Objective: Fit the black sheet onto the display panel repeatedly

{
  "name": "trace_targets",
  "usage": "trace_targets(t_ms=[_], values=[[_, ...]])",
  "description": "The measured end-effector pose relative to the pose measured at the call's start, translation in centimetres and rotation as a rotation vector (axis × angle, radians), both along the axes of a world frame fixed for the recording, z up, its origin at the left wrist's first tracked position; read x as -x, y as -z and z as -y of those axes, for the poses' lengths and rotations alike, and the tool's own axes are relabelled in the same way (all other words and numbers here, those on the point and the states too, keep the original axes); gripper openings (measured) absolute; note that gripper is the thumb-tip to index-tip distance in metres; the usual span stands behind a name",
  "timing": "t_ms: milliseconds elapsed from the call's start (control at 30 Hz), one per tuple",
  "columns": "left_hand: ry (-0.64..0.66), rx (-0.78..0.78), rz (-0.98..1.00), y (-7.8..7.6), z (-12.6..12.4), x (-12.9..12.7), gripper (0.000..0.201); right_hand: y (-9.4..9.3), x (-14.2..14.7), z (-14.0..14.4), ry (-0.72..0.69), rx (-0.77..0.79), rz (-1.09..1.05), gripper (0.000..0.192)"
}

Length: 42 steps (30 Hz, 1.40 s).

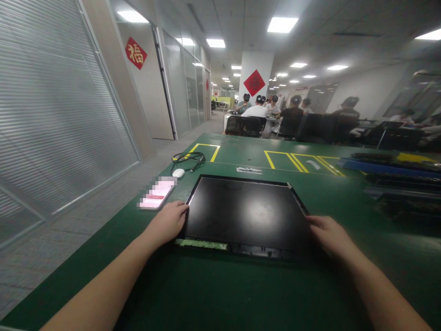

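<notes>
A black flat display panel (237, 211) lies in front of me on the green table, its dark screen facing up and reflecting a ceiling light. Along its near edge run a green circuit strip (203, 244) and a black frame part. My left hand (170, 220) grips the panel's left edge, fingers closed over the rim. On the opposite side, my right hand (329, 234) holds the right edge, with the thumb on top and the other fingers mostly hidden beneath.
Left of the panel are a phone (156, 195), a white mouse (178, 173) and a coiled black cable (189, 160). Yellow tape (277, 152) marks the green table (241, 294). Stacked dark panels (406, 179) stand at right. Several people sit at tables beyond.
</notes>
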<state>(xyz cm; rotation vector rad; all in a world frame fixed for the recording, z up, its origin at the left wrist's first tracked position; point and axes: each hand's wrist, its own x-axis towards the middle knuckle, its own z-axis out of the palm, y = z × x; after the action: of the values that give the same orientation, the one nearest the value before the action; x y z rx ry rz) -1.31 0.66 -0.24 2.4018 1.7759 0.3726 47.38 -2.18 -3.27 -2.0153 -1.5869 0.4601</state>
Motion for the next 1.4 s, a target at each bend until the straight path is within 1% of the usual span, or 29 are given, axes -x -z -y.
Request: trace_targets(t_ms=[233, 433, 567, 700, 833, 1033, 1133, 1267, 1400], values=[[-0.006, 0.025, 0.055, 0.2, -0.7, 0.5, 0.045, 0.2, 0.1, 0.0, 0.014, 0.019, -0.072, 0.033], [-0.008, 0.014, 0.075, 0.3, -0.9, 0.6, 0.045, 0.4, -0.1, -0.2, 0.014, -0.019, -0.066, 0.032], [-0.02, -0.007, 0.04, 0.0, -0.4, 0.3, 0.044, 0.5, -0.3, -0.3, 0.023, -0.016, -0.05, 0.032], [-0.064, -0.044, -0.056, -0.5, 0.8, -0.2, 0.04, 0.6, -0.3, -0.3, 0.012, 0.017, -0.073, 0.031], [-0.108, -0.01, -0.098, -0.5, 1.4, -0.5, 0.038, 0.5, -0.2, -0.2, 0.0, -0.007, -0.078, 0.031], [-0.072, 0.011, -0.052, 0.1, 0.6, -0.4, 0.044, 0.6, -0.1, -0.2, 0.037, -0.022, -0.08, 0.033], [-0.059, 0.023, -0.023, 0.0, 0.1, -0.3, 0.045, 0.7, -0.2, -0.2, 0.052, -0.014, -0.086, 0.032], [-0.045, 0.056, 0.023, -0.4, -0.1, 0.1, 0.046, 0.8, -0.2, -0.2, 0.033, -0.013, -0.103, 0.031], [-0.041, 0.075, 0.054, -0.3, -0.3, 0.4, 0.046, 0.9, -0.3, -0.2, 0.046, -0.032, -0.106, 0.032]])
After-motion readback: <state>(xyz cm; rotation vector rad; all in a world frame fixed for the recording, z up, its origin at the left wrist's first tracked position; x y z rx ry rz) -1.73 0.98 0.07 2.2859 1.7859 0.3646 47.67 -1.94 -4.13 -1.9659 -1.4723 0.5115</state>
